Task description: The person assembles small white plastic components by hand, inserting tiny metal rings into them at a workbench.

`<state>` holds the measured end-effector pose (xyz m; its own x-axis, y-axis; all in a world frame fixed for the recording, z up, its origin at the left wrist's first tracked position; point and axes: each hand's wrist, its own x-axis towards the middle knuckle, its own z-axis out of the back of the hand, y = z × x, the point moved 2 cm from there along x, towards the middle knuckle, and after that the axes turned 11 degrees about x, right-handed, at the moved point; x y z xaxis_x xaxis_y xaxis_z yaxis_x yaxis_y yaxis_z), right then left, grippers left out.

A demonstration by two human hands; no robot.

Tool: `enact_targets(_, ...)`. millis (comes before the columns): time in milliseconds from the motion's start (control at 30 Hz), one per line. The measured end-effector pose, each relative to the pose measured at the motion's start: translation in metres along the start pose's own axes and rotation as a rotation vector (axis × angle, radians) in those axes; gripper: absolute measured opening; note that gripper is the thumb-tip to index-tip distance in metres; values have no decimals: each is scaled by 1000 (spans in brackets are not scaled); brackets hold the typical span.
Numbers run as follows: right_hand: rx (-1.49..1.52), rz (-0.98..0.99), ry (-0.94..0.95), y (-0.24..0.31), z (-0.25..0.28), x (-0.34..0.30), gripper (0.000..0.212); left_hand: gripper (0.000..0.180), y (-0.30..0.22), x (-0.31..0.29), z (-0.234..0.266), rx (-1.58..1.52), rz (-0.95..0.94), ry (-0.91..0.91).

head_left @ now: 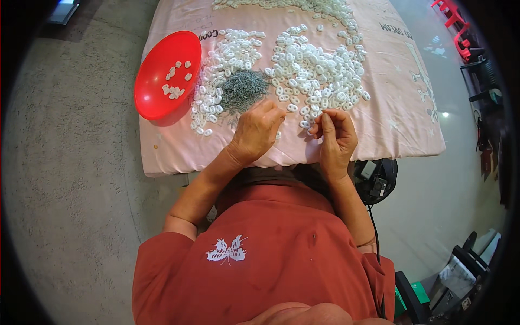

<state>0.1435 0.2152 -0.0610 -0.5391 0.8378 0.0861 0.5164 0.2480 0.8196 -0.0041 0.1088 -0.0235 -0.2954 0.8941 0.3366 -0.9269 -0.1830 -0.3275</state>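
My left hand (257, 131) is closed, fingertips pressed together, at the near edge of a heap of thin grey screw-like pieces (244, 89). Whatever is in its fingers is too small or hidden to name. To the right, my right hand (338, 138) has thumb and fingers pinched together beside the near edge of a spread of white oval plastic pieces with two holes (319, 73); what it pinches cannot be made out. More white oval pieces (233, 49) lie around the grey heap on its left and far sides. A red bowl (146, 100) holds several whitish pieces.
A pale pink printed cloth (390, 97) covers the table. Many paler pieces (303, 5) lie along its far side. A dark round object with small devices (376, 181) sits below the near right edge. Red plastic stools (455, 19) stand on the floor far right.
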Motion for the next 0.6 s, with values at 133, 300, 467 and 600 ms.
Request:
enact_targets(133,-10,5,-4,-1,0,0,11,8,0,-1,3,-47,-14,14)
enact_targets(300,9,-8,-3,-1,0,1,10,11,3,2,2,-70,-19,61)
enact_targets(467,23,-15,8,0,-1,1,10,12,2,6,7,-86,-3,89)
enact_targets(600,-1,-16,17,1,-2,1,10,15,4,6,7,-117,11,103)
